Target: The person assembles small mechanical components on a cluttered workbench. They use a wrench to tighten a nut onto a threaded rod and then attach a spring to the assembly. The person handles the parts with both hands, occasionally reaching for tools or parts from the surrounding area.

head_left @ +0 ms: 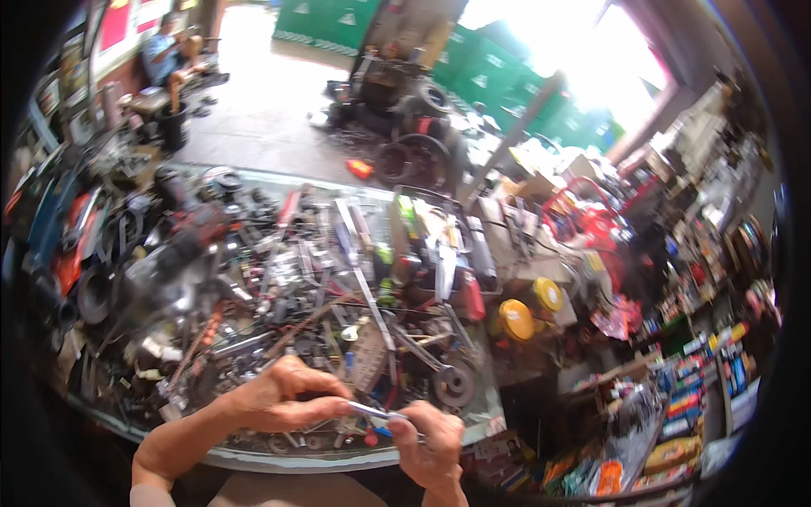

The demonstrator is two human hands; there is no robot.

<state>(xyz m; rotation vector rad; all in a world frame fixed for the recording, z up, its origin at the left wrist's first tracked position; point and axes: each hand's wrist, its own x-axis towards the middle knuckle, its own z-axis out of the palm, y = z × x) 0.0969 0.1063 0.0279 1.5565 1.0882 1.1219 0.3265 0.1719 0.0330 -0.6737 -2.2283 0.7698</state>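
Note:
A slim silvery rod (372,411) lies between my two hands, just above the near edge of a cluttered bench. Its left end is pinched by the thumb and fingers of my left hand (291,395). The fingers of my right hand (429,441) are curled round its other end and hide that tip. What exactly the rod is I cannot make out. Beyond the hands lie a long thin metal bar (372,297) and a round grey metal disc (454,384) with a central hole.
Tools and metal parts crowd the bench, whose pale front edge (304,463) curves below my hands. A tray (394,221) of tools stands farther back. Two round yellow items (515,319) sit to the right, near packed shelves (676,406). A seated person (160,59) is at far left.

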